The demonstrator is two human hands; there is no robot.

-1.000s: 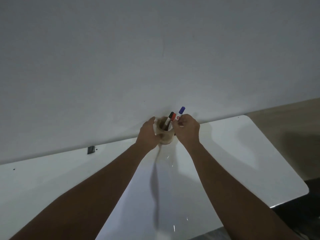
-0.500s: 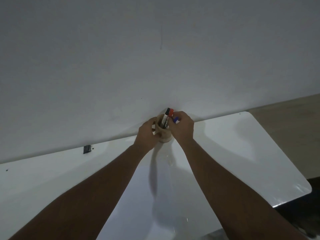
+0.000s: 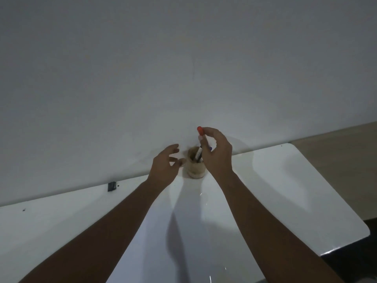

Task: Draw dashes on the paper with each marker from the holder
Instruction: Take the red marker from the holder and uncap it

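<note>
A small tan holder (image 3: 195,167) stands on the white table (image 3: 285,190) at the foot of the wall. My right hand (image 3: 217,155) grips the red-capped marker (image 3: 200,131), which is raised partly above the holder's rim. A dark marker (image 3: 198,155) leans inside the holder, and a blue cap (image 3: 210,148) peeps out behind my right fingers. My left hand (image 3: 165,166) hovers just left of the holder with its fingers spread, not touching it. A sheet of paper (image 3: 183,231) lies on the table between my forearms.
A plain grey-white wall (image 3: 183,68) rises right behind the holder. A small black object (image 3: 111,186) sits at the table's back edge on the left. The table's rounded right corner (image 3: 365,231) borders brown floor (image 3: 336,160).
My left hand has let go of the holder and opened beside it. My right hand put the blue marker into the holder and has lifted the red-capped marker upward.
</note>
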